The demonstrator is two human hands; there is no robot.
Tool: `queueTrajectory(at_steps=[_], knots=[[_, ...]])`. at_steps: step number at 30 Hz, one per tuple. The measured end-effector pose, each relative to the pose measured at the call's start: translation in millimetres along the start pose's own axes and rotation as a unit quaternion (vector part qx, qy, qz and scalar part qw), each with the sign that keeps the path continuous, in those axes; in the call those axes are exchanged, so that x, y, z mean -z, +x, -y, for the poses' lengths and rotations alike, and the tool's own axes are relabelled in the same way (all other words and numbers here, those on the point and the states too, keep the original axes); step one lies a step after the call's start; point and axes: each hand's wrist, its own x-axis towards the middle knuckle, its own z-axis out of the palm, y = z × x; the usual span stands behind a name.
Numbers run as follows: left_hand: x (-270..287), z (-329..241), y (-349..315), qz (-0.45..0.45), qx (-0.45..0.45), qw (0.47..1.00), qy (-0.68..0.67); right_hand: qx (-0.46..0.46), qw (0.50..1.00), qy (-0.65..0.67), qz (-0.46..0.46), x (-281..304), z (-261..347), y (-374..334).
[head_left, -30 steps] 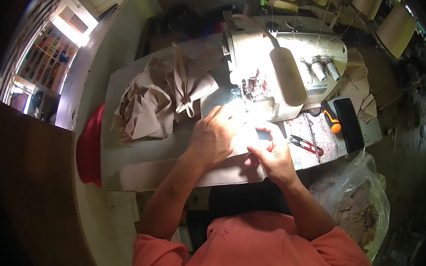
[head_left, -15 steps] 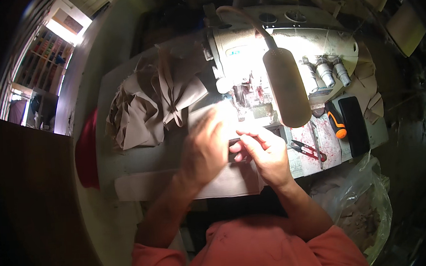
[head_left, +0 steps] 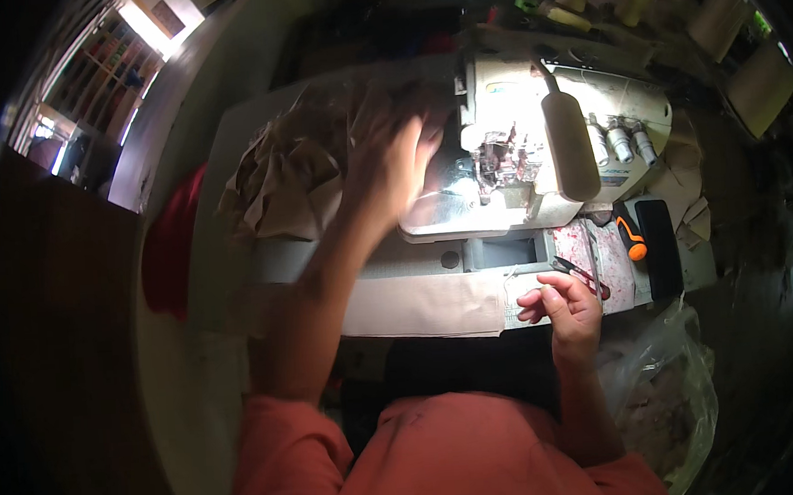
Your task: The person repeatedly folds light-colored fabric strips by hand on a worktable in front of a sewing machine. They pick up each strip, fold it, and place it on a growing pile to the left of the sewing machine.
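My left hand [head_left: 394, 170] reaches to the right side of a crumpled pile of beige fabric [head_left: 297, 185], left of the sewing machine [head_left: 506, 105]. It is blurred, and its fingers do not show clearly. At the front edge of the table my right hand [head_left: 571, 314] is closed, thumb against the fingers; what it pinches, if anything, is too small to make out. A flat beige fabric piece [head_left: 423, 308] lies along the table's front edge, left of my right hand. Thread snips [head_left: 582, 277] lie just beyond that hand.
A lamp [head_left: 570, 146] hangs in front of the machine. An orange-and-black handled tool [head_left: 632, 238] and a black phone-like slab [head_left: 658, 250] lie at the right. Below the table's right edge is a clear plastic bag [head_left: 673, 385] of scraps. Thread cones [head_left: 631, 2] stand behind.
My hands have moved apart from in front of the machine: the left went forward to the fabric pile, the right drew back toward the table's front right. The view has shifted.
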Motion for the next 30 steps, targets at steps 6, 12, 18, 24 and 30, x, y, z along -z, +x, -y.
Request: queueTrajectory(at_steps=[6,12,18,24,30], knots=[[-9.7,-86.4,-144.8,0.086,-0.01,0.994,0.06,-0.028,0.999,-0.033,0.004,8.2,-2.1,-11.4],[-17.3,-77.6,-148.0,0.022,-0.005,1.0,-0.012,-0.088,0.985,-0.132,0.062,-12.6,8.2,-9.1],[-19.6,-77.9,-152.7,-0.016,-0.009,1.0,-0.003,-0.049,0.961,-0.251,0.104,-29.5,-3.6,6.7],[-19.6,-75.4,-150.6,0.011,0.005,0.999,-0.037,-0.086,0.974,-0.203,0.059,-12.5,20.2,-1.4],[-7.5,-68.5,-153.1,-0.01,0.069,0.961,-0.266,-0.097,0.975,-0.166,0.113,-37.2,16.2,-1.4]])
